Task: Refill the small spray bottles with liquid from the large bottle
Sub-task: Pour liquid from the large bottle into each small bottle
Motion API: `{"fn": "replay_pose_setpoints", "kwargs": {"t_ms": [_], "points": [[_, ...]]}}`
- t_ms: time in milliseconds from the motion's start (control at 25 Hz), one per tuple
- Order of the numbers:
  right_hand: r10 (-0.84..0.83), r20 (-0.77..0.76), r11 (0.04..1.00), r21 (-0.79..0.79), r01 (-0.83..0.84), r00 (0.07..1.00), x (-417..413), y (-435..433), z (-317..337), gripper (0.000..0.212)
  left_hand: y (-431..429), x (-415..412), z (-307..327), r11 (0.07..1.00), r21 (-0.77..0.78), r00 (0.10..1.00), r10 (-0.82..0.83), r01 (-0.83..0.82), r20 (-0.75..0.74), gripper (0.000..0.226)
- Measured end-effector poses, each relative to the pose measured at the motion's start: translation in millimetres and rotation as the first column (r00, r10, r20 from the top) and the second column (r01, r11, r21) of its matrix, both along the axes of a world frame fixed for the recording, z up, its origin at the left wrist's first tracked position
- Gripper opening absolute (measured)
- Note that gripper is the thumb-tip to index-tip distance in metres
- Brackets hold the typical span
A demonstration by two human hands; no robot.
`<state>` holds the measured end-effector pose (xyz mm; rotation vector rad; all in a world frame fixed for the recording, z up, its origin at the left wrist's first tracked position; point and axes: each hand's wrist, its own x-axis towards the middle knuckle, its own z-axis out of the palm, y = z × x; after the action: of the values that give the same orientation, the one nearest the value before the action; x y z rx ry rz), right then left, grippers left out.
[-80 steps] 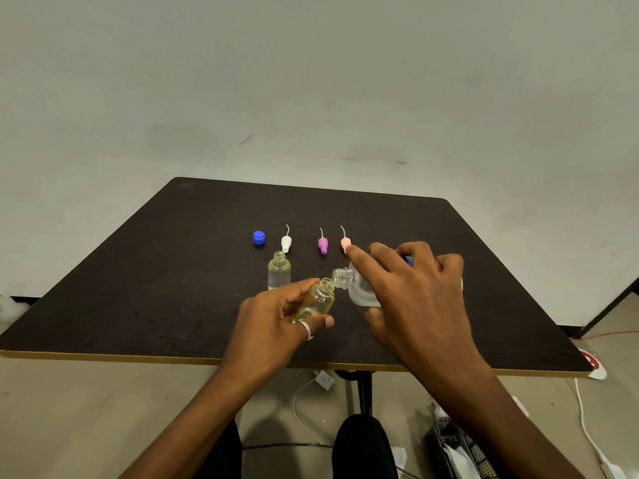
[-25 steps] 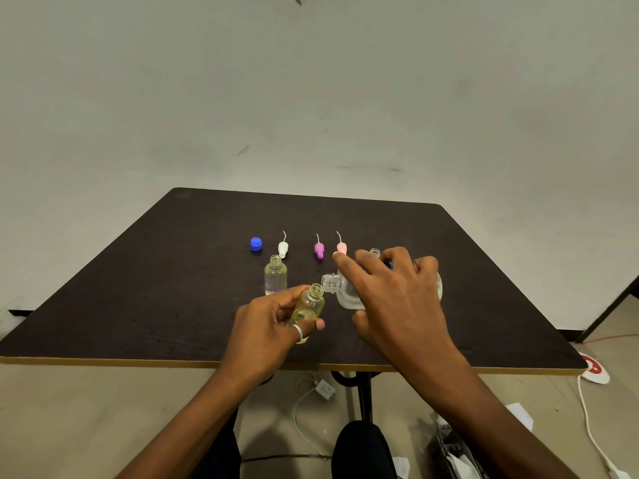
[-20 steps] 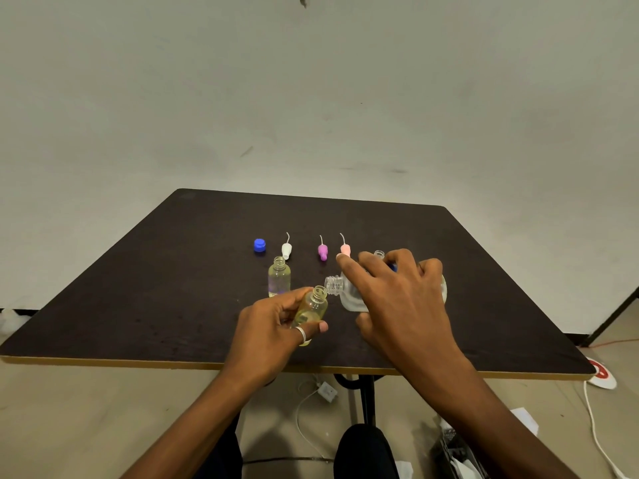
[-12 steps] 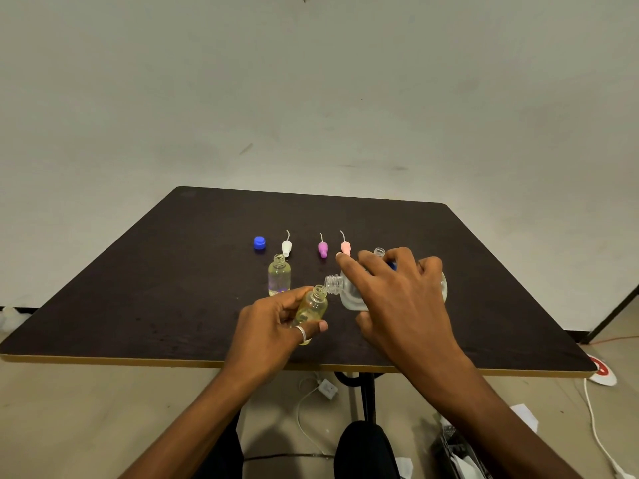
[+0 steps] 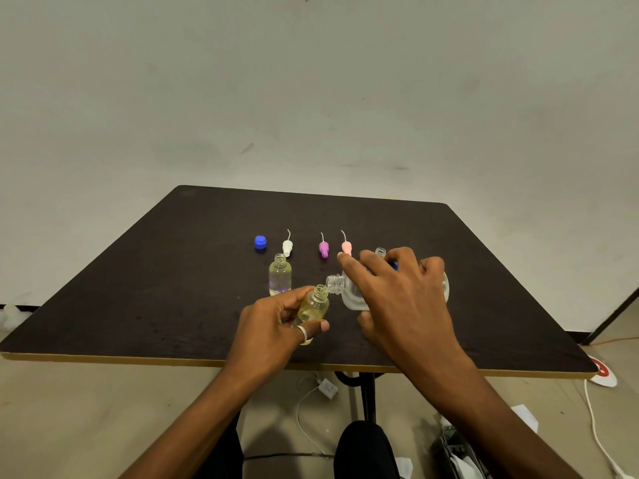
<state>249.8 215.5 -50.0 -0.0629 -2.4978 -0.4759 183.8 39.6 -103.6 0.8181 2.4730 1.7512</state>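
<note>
No change: large bottle [image 5: 352,300], small bottle [image 5: 313,308]

i see a dark table [image 5: 166,278], blue cap [image 5: 260,242], white spray top [image 5: 287,246], purple spray top [image 5: 323,249], pink spray top [image 5: 346,247] in a row, small bottle [image 5: 279,277] upright

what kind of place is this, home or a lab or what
Probably a bare workroom or recording setup: a plain dark table before a blank, scuffed wall, with loose white cables on the floor beneath.
</note>
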Motion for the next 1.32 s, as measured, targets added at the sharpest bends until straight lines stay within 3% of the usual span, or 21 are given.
{"fn": "replay_pose_setpoints", "kwargs": {"t_ms": [1320], "points": [[-0.005,0.011,1.000,0.006,0.005,1.000,-1.3,-0.3,-2.2,0.089,0.4,-0.8,0.4,1.000,-0.003,1.000,0.012,-0.012,0.007,0.052]]}}
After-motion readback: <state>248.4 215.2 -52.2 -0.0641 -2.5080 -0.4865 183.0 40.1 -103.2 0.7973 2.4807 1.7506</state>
